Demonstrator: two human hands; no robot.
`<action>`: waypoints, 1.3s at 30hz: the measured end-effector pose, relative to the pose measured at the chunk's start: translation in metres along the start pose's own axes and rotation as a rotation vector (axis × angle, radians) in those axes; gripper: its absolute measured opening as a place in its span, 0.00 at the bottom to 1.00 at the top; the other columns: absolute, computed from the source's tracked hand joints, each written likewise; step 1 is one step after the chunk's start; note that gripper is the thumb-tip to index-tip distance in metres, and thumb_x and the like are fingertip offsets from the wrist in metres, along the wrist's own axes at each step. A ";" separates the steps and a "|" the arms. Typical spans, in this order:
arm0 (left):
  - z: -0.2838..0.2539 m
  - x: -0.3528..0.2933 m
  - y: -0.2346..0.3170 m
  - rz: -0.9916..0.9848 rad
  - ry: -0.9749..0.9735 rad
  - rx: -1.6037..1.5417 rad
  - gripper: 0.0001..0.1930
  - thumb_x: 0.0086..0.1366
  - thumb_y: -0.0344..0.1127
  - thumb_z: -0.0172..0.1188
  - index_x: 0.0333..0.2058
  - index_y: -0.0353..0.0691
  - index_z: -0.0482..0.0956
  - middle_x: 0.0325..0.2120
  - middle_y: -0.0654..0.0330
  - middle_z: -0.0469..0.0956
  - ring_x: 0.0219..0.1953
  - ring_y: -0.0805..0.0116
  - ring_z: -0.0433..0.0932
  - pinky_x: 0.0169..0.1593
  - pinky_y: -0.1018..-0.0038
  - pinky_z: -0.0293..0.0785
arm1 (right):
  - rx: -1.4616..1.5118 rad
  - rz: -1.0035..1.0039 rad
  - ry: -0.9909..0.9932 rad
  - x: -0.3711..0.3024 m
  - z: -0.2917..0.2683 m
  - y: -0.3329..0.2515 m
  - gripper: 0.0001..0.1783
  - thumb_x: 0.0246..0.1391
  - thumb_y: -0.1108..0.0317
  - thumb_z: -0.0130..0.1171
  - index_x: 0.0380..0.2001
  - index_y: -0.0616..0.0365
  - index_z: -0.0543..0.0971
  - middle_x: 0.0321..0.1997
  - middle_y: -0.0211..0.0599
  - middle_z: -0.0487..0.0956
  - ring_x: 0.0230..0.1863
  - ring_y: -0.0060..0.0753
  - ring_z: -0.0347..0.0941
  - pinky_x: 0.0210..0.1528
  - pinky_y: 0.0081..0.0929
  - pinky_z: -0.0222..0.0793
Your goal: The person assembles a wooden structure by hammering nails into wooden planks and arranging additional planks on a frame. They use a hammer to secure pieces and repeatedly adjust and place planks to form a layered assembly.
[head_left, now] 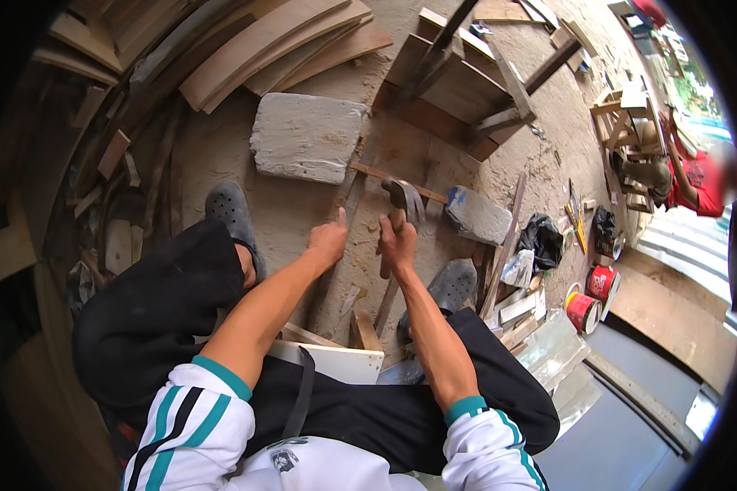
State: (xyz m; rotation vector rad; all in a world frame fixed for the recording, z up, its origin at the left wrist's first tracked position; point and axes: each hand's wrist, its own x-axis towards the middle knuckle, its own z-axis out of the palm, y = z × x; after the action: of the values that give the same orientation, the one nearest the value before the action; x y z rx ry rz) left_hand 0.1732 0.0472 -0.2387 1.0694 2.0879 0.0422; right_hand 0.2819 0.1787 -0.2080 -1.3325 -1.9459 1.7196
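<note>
My right hand point(399, 245) is wrapped round the wooden handle of a claw hammer point(404, 199). The hammer's metal head points away from me, above a thin reddish wooden strip point(377, 172) that runs crosswise. My left hand point(327, 242) is closed at a narrow dark wooden strip point(354, 199), one digit stretched along it; the fingers' undersides are hidden. Beyond the left hand lies a large whitish block point(309, 137). A smaller pale block with a blue patch point(479, 215) sits right of the hammer, by the crosswise strip's far end.
Curved boards point(274, 53) are stacked at the far left. A wooden frame point(458, 82) stands ahead. Two red paint cans point(583, 312) and black plastic bags point(539, 240) lie to the right. A white board point(336, 360) is between my legs. A person in red point(704, 184) sits at far right.
</note>
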 end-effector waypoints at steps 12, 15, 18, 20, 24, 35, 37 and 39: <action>0.002 0.006 -0.003 0.003 -0.024 0.011 0.35 0.61 0.26 0.48 0.65 0.22 0.48 0.34 0.46 0.83 0.36 0.54 0.83 0.39 0.62 0.78 | -0.474 -0.731 0.160 0.051 0.034 -0.004 0.10 0.56 0.65 0.59 0.27 0.61 0.75 0.17 0.36 0.74 0.18 0.28 0.73 0.22 0.30 0.68; 0.002 0.008 0.001 0.032 0.006 0.047 0.35 0.61 0.26 0.49 0.66 0.23 0.49 0.32 0.47 0.83 0.35 0.55 0.83 0.38 0.62 0.78 | -0.368 -0.372 0.074 0.046 0.033 0.007 0.09 0.56 0.66 0.59 0.28 0.60 0.76 0.20 0.39 0.77 0.25 0.33 0.76 0.30 0.33 0.69; 0.013 0.008 -0.012 0.068 0.113 0.020 0.35 0.60 0.26 0.49 0.65 0.24 0.51 0.32 0.48 0.83 0.34 0.55 0.83 0.38 0.62 0.78 | -0.515 -0.096 0.020 0.050 0.044 -0.031 0.12 0.56 0.64 0.59 0.28 0.63 0.75 0.19 0.41 0.76 0.23 0.33 0.76 0.27 0.33 0.68; 0.021 0.002 -0.025 0.034 0.147 0.022 0.34 0.60 0.26 0.49 0.65 0.24 0.52 0.31 0.49 0.83 0.33 0.55 0.83 0.38 0.62 0.78 | -0.329 0.078 -0.052 0.046 0.050 -0.046 0.14 0.56 0.63 0.59 0.28 0.65 0.75 0.19 0.45 0.75 0.22 0.37 0.76 0.26 0.34 0.68; 0.014 0.007 -0.009 0.084 0.123 0.033 0.34 0.60 0.27 0.48 0.65 0.24 0.52 0.32 0.49 0.83 0.34 0.55 0.83 0.38 0.62 0.78 | -0.344 -0.324 0.113 0.050 0.029 -0.011 0.15 0.55 0.61 0.60 0.25 0.64 0.74 0.17 0.44 0.74 0.16 0.36 0.73 0.20 0.36 0.67; 0.016 0.006 -0.015 0.056 0.093 0.050 0.34 0.60 0.27 0.49 0.65 0.23 0.52 0.33 0.49 0.83 0.36 0.55 0.83 0.38 0.62 0.78 | -0.356 -0.341 0.113 0.056 0.041 -0.010 0.14 0.56 0.64 0.58 0.25 0.65 0.73 0.14 0.40 0.73 0.13 0.33 0.72 0.17 0.36 0.67; 0.016 0.009 -0.011 0.074 0.107 0.044 0.34 0.60 0.27 0.49 0.65 0.22 0.52 0.33 0.49 0.83 0.36 0.55 0.83 0.39 0.62 0.78 | -0.403 -0.212 0.059 0.054 0.041 0.000 0.14 0.56 0.64 0.58 0.24 0.64 0.73 0.13 0.38 0.73 0.13 0.32 0.72 0.17 0.35 0.67; 0.015 0.008 -0.010 0.078 0.128 0.034 0.34 0.60 0.27 0.49 0.65 0.22 0.51 0.33 0.49 0.83 0.36 0.54 0.83 0.39 0.62 0.78 | -0.373 -0.059 0.014 0.053 0.042 -0.001 0.15 0.56 0.63 0.58 0.22 0.64 0.73 0.13 0.38 0.73 0.14 0.31 0.72 0.17 0.35 0.68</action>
State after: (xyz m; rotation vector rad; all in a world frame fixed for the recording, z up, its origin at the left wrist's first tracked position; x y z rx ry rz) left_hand 0.1737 0.0423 -0.2580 1.1959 2.1664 0.1162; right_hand 0.2226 0.1891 -0.2396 -1.3756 -2.3554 1.3594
